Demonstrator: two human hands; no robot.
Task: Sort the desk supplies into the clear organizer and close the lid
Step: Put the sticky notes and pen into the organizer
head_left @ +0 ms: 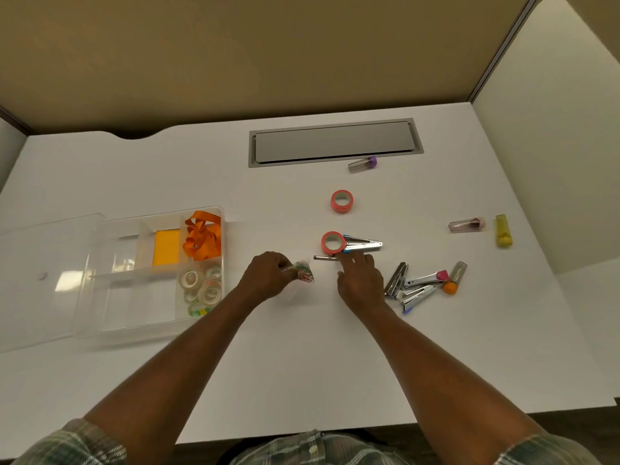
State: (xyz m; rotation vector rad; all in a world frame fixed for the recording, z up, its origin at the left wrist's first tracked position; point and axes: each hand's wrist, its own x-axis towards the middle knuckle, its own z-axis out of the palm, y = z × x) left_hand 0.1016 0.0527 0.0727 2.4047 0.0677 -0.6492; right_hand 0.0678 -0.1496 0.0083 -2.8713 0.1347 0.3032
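The clear organizer [100, 307] stands at the left with its lid [40, 263] open flat to the left. Inside lie an orange pad [165, 247], an orange ribbon [202, 239] and several clear tape rolls [201, 286]. My left hand [266, 275] pinches a small clear packet of coloured clips [303, 273] just right of the organizer. My right hand [360, 278] is stretched, fingers straight, toward a thin metal strip [323, 258] and a pink tape roll [332, 243] that leans on a blue stapler [364, 245].
A second pink tape roll [341, 201] lies farther back. Several staplers [414, 286] and an orange-capped tube [453, 278] are heaped at the right. A purple-capped tube [362, 163], a pink tube [467, 224] and a yellow tube [503, 230] lie apart. A grey cable hatch [335, 142] sits at the back.
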